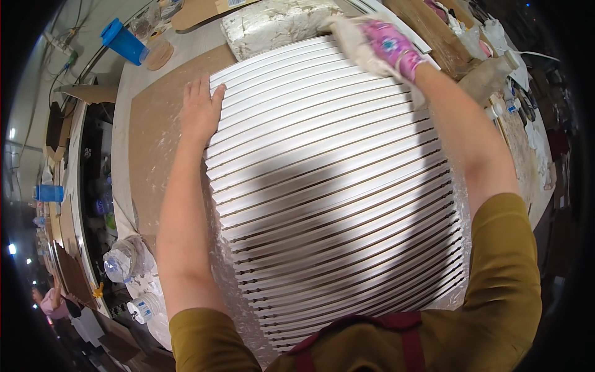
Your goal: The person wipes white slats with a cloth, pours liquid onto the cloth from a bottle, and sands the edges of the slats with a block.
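Observation:
A white panel of many parallel slats (297,105) lies on the table, with dark gaps between the slats. My left hand (201,115) rests flat at its far left edge, fingers stretched out. At the far right, my right hand (390,44) wears a pink patterned glove. It grips a pale off-white cloth (353,46), and part of that cloth hangs down over the panel's right edge. The gloved fingertips are partly hidden by the cloth. Just beyond the panel's far edge sits a plastic-wrapped whitish bundle (273,28).
A brown board (155,118) lies left of the panel. A blue cup (122,42) stands at the far left, with clear plastic jars (124,260) nearer me. Wooden boards (427,31) and a dusty bottle (489,74) are at the right. Another person (52,302) is in the left background.

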{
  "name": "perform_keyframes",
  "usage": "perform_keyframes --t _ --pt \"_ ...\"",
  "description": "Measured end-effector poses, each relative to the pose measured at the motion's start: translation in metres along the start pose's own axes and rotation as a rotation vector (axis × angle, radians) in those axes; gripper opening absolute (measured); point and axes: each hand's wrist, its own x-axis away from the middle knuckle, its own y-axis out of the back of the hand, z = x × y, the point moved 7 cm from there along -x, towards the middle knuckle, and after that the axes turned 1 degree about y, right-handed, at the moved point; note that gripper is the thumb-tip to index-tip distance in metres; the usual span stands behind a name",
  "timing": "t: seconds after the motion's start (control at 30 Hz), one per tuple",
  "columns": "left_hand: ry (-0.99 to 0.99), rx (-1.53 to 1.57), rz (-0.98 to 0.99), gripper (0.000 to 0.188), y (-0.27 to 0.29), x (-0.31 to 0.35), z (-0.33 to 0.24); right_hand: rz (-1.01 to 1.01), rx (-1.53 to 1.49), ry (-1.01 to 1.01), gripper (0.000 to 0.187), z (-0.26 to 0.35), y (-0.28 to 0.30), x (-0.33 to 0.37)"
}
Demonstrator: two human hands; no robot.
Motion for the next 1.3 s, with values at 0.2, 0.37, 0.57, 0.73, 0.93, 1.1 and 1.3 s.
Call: perform_keyframes --t 0.2,0.37,0.57,0.73,0.93,1.1,1.3 --pt "-0.019 0.018 0.017 0.057 0.002 -0.004 -0.002 -0.045 -0.274 0.020 0.035 0.004 0.044 -0.001" --pt "-0.009 0.025 0.032 0.056 0.000 0.003 0.012 -0.250 -0.080 0.476 0.038 0.192 0.020 0.007" --pt "0.003 0.028 0.020 0.058 0.005 0.005 0.018 -0.125 0.043 0.247 0.038 0.051 0.003 0.000" --pt "0.012 0.013 0.018 0.058 -0.001 -0.001 -0.001 0.006 -0.127 -0.072 0.026 -0.039 0.035 -0.031" --pt "-0.060 -0.031 -0.025 0.056 0.002 0.001 0.011 -0.037 -0.094 0.239 0.033 0.062 0.015 0.037" --pt "-0.036 0.016 -0.012 0.056 0.002 -0.002 0.001 0.120 -0.292 -0.027 0.043 0.004 0.063 0.039" --pt "-0.052 -0.023 -0.012 0.057 0.005 0.002 0.005 0.060 -0.063 0.229 0.030 0.054 0.037 0.080"
